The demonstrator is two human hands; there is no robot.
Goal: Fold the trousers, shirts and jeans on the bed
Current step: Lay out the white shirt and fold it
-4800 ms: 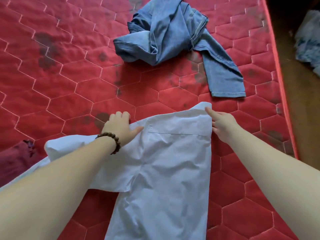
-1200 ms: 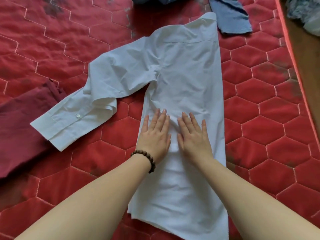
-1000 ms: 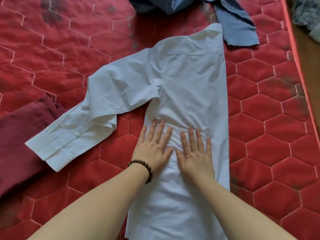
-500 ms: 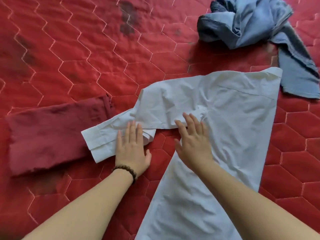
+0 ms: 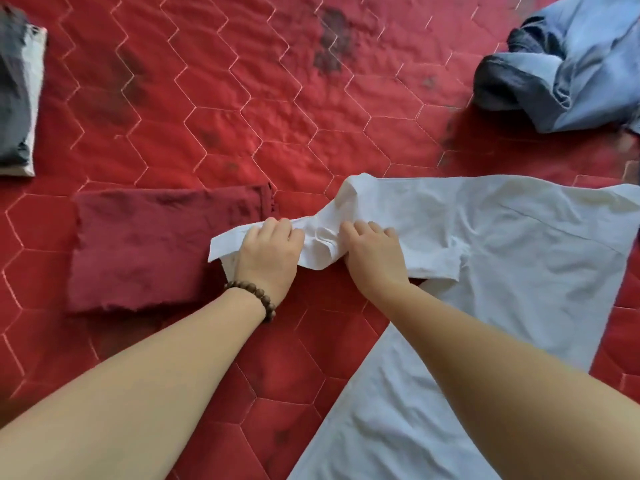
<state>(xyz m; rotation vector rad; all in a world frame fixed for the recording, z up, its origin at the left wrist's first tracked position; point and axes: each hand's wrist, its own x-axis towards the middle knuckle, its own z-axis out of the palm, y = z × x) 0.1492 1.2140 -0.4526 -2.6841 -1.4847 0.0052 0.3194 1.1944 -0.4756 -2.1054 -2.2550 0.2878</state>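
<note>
At the far left edge of the bed (image 5: pixel 242 109), a folded dark grey and white garment (image 5: pixel 17 95) is seen, partly cut off by the picture's border. Nearer the middle of the left half, folded dark red trousers (image 5: pixel 156 247) are laid flat on the red quilted cover, whose hexagon stitching is marked by several dark stains. The cuff end of the white shirt's sleeve (image 5: pixel 311 240) is draped over the right edge of the trousers. The sleeve is gripped near its cuff by the left hand (image 5: pixel 268 258), fingers curled down over the cloth; a brown bead bracelet (image 5: pixel 254 299) is worn on that wrist. Just beside it, the bunched middle of the sleeve is held by the right hand (image 5: pixel 374 258), its fingers likewise curled into the fabric. The cloth between the two hands is gathered into creases. The white shirt (image 5: pixel 502 271) is spread over the right half of the bed, its body running down toward the near edge. At the far right corner, crumpled blue jeans (image 5: pixel 568 64) are lying in a heap, well apart from the shirt.
</note>
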